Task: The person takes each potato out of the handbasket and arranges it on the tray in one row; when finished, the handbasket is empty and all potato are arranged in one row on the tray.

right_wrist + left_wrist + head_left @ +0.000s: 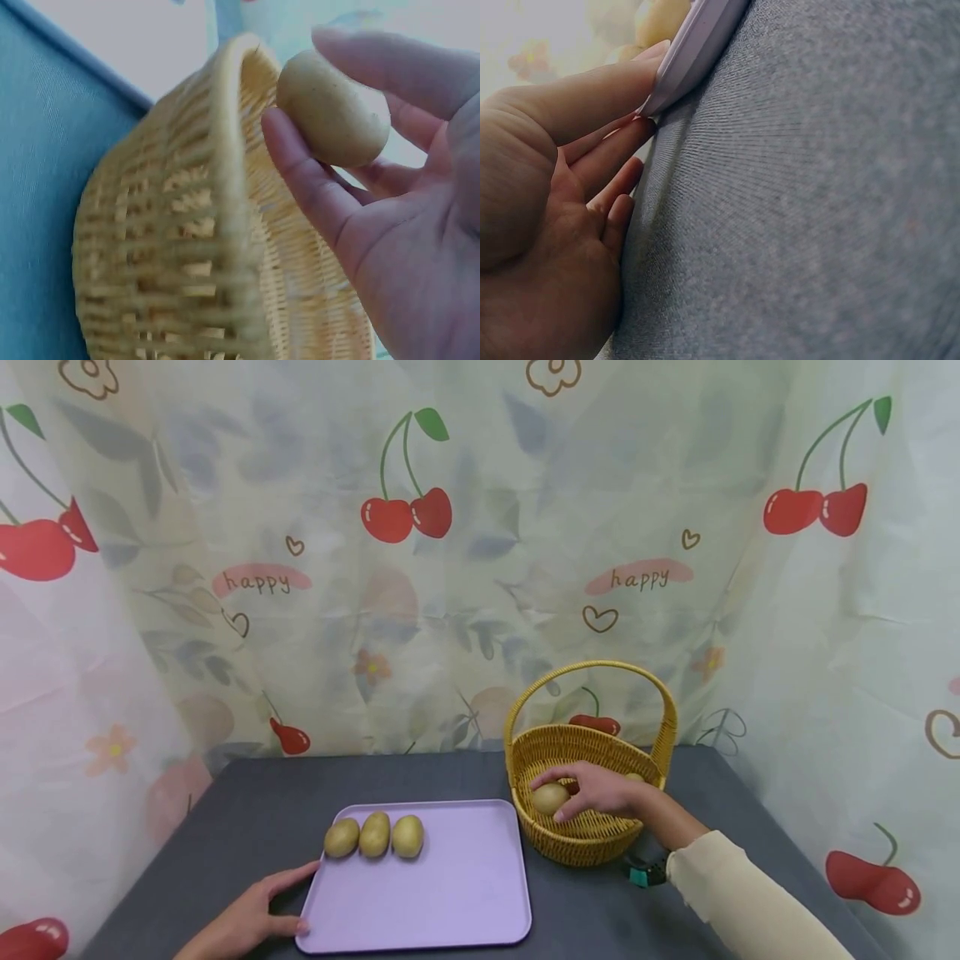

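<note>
My right hand (592, 792) grips a potato (334, 109) between thumb and fingers, over the opening of the wicker basket (577, 852). Another potato (634, 777) shows inside the basket, partly hidden behind my wrist. To the left lies a lilac tray (465, 877), with three potatoes in a row near its far left corner: a left one (342, 838), a middle one (375, 835) and a right one (408, 837). My left hand (251, 914) rests at the tray's left edge, thumb and forefinger spread apart and touching the rim, the other fingers loosely extended.
A dark grey cloth (285, 785) covers the table. The basket's tall arched handle (592, 665) rises above its rim. Behind and at both sides hangs a printed curtain (480, 635). A small dark item with a teal patch (638, 877) shows below my right wrist.
</note>
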### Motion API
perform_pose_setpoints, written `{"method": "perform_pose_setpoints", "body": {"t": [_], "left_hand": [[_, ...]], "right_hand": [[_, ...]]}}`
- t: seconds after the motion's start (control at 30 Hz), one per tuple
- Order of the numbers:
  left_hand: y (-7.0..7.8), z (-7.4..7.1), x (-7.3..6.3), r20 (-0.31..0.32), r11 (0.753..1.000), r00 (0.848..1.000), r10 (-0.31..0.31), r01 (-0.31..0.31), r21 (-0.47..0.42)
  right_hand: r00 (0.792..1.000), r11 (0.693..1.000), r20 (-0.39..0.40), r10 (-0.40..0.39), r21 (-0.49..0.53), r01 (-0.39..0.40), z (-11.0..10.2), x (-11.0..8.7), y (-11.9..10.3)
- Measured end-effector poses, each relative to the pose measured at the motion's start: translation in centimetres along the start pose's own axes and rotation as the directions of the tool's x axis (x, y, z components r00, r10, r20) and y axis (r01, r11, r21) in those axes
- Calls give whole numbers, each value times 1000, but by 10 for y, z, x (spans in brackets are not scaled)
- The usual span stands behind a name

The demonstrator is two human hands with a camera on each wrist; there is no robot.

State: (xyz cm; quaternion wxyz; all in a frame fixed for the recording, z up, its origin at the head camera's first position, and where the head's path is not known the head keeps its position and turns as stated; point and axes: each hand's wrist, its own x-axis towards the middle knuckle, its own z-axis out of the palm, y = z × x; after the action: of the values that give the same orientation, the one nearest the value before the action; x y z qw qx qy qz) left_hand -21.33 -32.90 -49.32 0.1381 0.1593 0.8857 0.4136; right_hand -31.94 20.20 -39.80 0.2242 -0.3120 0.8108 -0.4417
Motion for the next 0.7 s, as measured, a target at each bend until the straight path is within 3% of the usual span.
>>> {"method": "perform_pose_setpoints", "body": {"t": [0.4,0.53,0.7], "left_hand": [[0,-1,1,-1,999,999,-38,38,-11],[0,-1,-1,-6,999,999,-35,35,0],[-1,0,0,-7,1000,1000,14,-13,17]], "right_hand": [[989,992,-80,-124,-14,123,19,4,-15],[979,988,-148,-138,42,146,35,13,-22],[955,987,-265,-136,50,155,60,24,-30]]}}
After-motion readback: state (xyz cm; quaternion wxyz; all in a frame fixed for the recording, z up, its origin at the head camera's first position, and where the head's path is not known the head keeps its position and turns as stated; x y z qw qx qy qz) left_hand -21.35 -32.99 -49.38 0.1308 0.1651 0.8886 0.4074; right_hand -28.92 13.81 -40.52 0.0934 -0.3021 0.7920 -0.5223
